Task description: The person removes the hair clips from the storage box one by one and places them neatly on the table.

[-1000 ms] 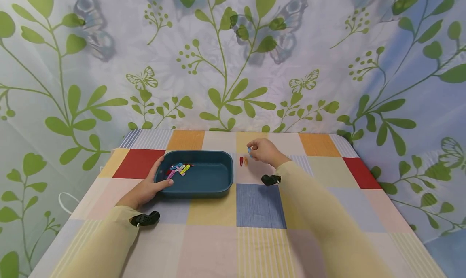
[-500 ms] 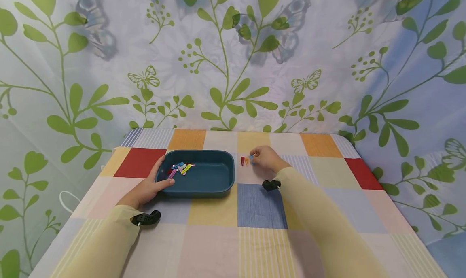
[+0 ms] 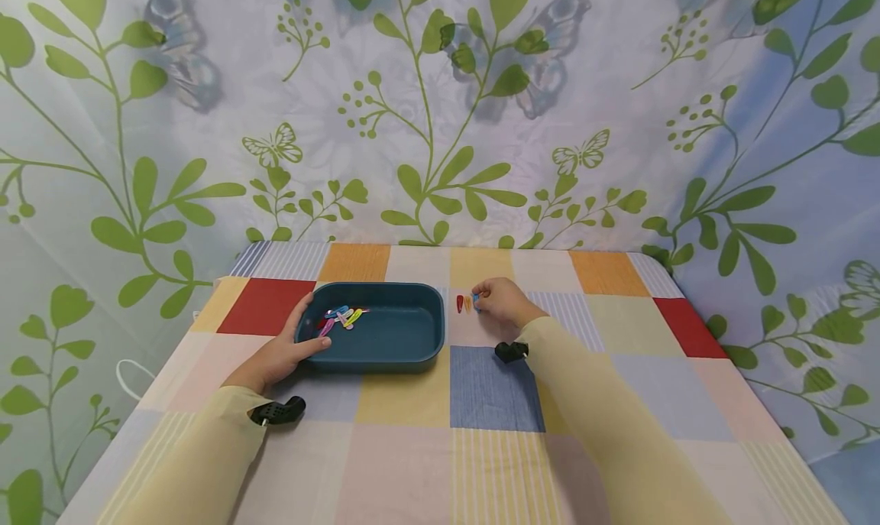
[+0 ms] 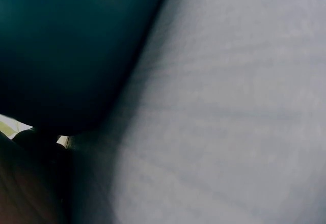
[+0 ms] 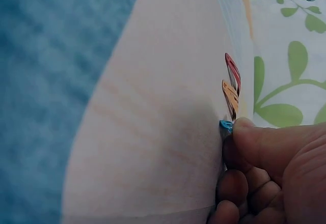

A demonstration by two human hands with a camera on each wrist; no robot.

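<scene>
My right hand (image 3: 504, 300) pinches a blue snap hair clip (image 5: 226, 125) between thumb and forefinger, low over the tablecloth. Most of that clip is hidden by the fingers. Just left of it in the head view lie an orange hair clip (image 5: 231, 98) and a red hair clip (image 5: 234, 72), side by side in a row. My left hand (image 3: 276, 357) grips the left end of a dark teal rectangular tray (image 3: 395, 332), thumb over the near rim and fingers along the outer side. Several colourful hair clips (image 3: 341, 318) lie heaped at the tray's left end.
A patchwork cloth (image 3: 406, 464) covers the table. Behind it hangs a curtain (image 3: 440, 112) printed with leaves and butterflies. A white cable loop (image 3: 131, 376) shows beyond the table's left edge.
My right hand has lowered the blue hair clip to the cloth beside the orange one. The left hand keeps its grip on the tray; the whole view has shifted slightly.
</scene>
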